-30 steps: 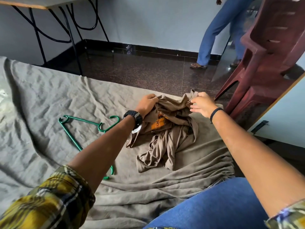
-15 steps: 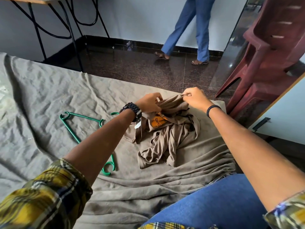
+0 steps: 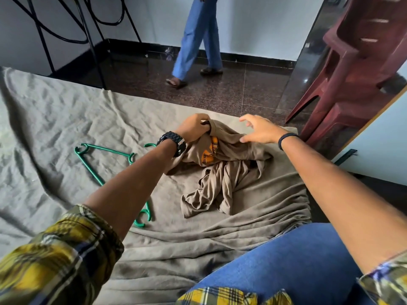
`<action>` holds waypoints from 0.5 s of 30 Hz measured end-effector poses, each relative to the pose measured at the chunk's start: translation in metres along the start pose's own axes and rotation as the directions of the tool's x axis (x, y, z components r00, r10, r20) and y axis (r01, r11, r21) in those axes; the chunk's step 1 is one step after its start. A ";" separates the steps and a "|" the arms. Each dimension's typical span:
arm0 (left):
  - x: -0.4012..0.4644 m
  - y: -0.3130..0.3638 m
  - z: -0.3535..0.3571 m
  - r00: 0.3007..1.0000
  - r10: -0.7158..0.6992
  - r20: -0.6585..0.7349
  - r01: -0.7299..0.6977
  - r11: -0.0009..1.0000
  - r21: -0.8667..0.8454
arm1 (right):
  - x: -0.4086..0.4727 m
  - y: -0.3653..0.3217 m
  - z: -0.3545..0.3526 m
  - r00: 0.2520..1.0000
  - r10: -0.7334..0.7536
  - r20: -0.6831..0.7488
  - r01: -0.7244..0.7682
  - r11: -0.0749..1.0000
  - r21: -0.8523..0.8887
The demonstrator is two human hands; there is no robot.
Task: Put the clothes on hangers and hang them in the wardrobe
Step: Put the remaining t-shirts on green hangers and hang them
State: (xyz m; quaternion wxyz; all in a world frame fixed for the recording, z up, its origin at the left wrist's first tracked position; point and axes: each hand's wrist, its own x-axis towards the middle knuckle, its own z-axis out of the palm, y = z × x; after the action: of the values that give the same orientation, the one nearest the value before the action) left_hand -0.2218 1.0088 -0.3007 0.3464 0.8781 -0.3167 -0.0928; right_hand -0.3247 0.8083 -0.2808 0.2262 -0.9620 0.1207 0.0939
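Brown-olive shirt [image 3: 222, 170] lies crumpled on the grey sheet [image 3: 66, 119] of the bed, orange print showing in its folds, near the far edge of the mattress. Left hand [image 3: 192, 128] is curled tight on a bunch of the fabric at the top of the heap, apparently at the collar or a hem; which one cannot be told. Right hand [image 3: 262, 130] is spread, fingers apart and gripping nothing, thumb tip just touching the cloth on the other side of the bundle.

Green hanger [image 3: 103, 166] lies flat on the sheet to the left of the shirt, partly hidden under the left forearm. No wardrobe in view. Judgement: shirt not yet sorted out, hanger untouched, task at an early stage.

Risks from here:
- Shirt is twisted on itself; lifting by one bunch alone would likely leave it hanging tangled or inside out, neck opening hard to find.
- Heap sits close to the mattress edge; a sharp pull outward could send it sliding to the dark floor [image 3: 242, 93].
- Left forearm lies over the hanger; dragging the arm back could catch a hook and shift it.

Surroundings: maroon plastic chairs [image 3: 352, 84], stacked, stand just beyond the bed's right corner. Black metal frame [image 3: 88, 40] at upper left. A second person in blue trousers [image 3: 193, 47] is crossing the floor beyond the bed, in what may be the route away from it.
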 end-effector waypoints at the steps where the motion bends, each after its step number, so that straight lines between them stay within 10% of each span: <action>1: -0.001 0.003 -0.001 1.000 0.025 0.009 -0.025 0.999 -0.022 | 0.001 -0.007 0.002 0.999 -0.042 0.010 0.041 0.996 0.075; 15: -0.011 -0.041 -0.020 0.988 -0.058 0.141 0.011 0.949 0.315 | 0.019 -0.016 -0.021 0.954 0.052 -0.295 0.043 0.951 0.305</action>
State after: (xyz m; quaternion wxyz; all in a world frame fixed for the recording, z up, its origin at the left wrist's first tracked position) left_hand -0.2023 1.0495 -0.3143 0.1763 0.9179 -0.3371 -0.1126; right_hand -0.2997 0.8091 -0.2599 0.3523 -0.9176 0.1691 -0.0726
